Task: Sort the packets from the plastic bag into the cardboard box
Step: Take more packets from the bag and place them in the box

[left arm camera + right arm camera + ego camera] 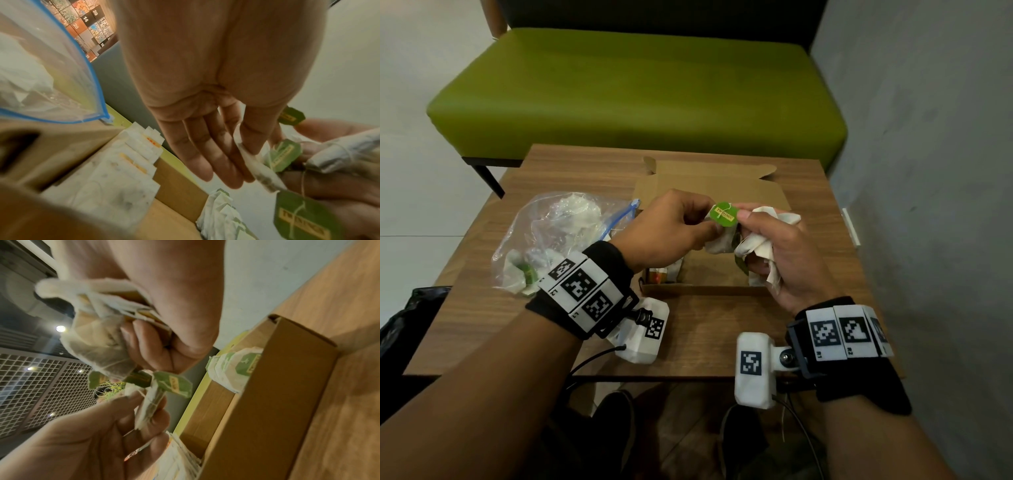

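Head view: left hand (671,229) pinches 1 packet (719,241) beside right hand (774,253) clutching a bunch (763,240)

The green tea-bag tag (724,214) reads "TWININGS".

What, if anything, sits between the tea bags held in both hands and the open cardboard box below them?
Nothing visible. The left hand and right hand hold the tea bags directly above the open cardboard box, whose middle floor is bare between the stacks already inside.
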### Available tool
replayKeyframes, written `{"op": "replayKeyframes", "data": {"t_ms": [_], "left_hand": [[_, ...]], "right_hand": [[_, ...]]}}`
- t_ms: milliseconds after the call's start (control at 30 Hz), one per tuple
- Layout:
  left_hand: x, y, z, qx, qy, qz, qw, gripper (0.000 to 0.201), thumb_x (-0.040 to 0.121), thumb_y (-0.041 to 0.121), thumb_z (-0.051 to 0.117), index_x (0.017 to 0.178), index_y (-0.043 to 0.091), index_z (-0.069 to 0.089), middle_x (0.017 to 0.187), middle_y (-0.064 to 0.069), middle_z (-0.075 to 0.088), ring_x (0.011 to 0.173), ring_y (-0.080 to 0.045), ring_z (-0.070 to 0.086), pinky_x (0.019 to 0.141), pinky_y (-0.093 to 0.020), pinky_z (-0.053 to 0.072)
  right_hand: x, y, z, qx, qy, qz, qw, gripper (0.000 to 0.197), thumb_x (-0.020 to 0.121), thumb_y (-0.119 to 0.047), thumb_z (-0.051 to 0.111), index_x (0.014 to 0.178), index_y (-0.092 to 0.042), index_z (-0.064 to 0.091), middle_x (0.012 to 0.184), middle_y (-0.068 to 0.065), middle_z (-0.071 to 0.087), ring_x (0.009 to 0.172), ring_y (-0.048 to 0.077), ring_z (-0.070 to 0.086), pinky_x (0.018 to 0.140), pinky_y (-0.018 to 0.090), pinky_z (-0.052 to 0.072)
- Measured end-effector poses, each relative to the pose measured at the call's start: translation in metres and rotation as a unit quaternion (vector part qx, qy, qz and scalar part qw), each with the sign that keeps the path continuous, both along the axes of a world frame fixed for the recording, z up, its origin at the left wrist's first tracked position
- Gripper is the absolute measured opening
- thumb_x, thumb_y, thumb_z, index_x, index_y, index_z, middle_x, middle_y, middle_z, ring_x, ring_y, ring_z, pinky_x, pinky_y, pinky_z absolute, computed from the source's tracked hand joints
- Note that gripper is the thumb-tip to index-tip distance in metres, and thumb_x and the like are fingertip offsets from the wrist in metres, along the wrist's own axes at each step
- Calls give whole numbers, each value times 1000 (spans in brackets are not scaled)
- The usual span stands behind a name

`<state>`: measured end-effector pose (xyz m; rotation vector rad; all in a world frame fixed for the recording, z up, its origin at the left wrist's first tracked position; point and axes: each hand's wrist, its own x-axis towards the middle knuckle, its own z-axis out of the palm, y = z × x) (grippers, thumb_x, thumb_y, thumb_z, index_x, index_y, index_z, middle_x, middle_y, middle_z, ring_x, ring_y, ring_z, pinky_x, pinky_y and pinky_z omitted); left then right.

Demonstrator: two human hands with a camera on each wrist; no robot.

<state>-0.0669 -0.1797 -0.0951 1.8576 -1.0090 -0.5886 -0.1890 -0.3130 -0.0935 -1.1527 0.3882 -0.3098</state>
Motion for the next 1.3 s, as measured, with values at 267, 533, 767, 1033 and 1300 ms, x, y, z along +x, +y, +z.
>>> {"op": "replayKeyframes", "data": {"t_ms": [267, 533, 767, 1033, 1300], "left_hand": [[-3, 0, 1, 8, 14, -4, 1000, 26, 95, 32, 60, 101, 9, 72, 89, -12, 73, 83, -34, 68, 78, -56, 56], [-3, 1, 4, -2, 35, -1, 999, 12, 97, 12, 59, 98, 6, 70, 93, -24, 70, 88, -42, 66, 84, -58, 54], [-6, 4, 8, 14, 57, -28, 998, 12, 96, 6, 58, 99, 4, 69, 95, -16, 72, 94, -35, 68, 90, -51, 55], [-9, 6, 15, 34, 45, -87, 995, 12, 95, 5, 59, 92, 4, 70, 76, -13, 67, 66, -13, 57, 65, -29, 46], [-11, 5, 17, 30, 63, -86, 994, 16, 95, 1, 58, 89, 10, 70, 68, 13, 66, 63, 0, 58, 65, -16, 45]], "right_hand": [[-1, -2, 3, -9, -23, 15, 1000, 24, 97, -3, 51, 113, 10, 64, 79, 10, 68, 57, 5, 66, 47, 15, 49], [3, -5, -10, -195, 32, -61, 978, 8, 90, -15, 70, 92, -20, 75, 94, 7, 75, 84, 19, 71, 72, 36, 57], [1, -5, -6, -233, 101, -57, 966, 40, 95, -47, 63, 87, -12, 78, 75, 10, 74, 68, 22, 67, 66, 38, 53], [-2, -6, -3, -100, 150, 75, 981, 34, 92, -46, 66, 90, -14, 75, 85, 9, 77, 66, 15, 70, 50, 21, 49], [0, -4, 2, -34, 103, 42, 993, 18, 95, -28, 66, 88, -12, 71, 77, 8, 72, 58, 12, 65, 43, 19, 45]]}}
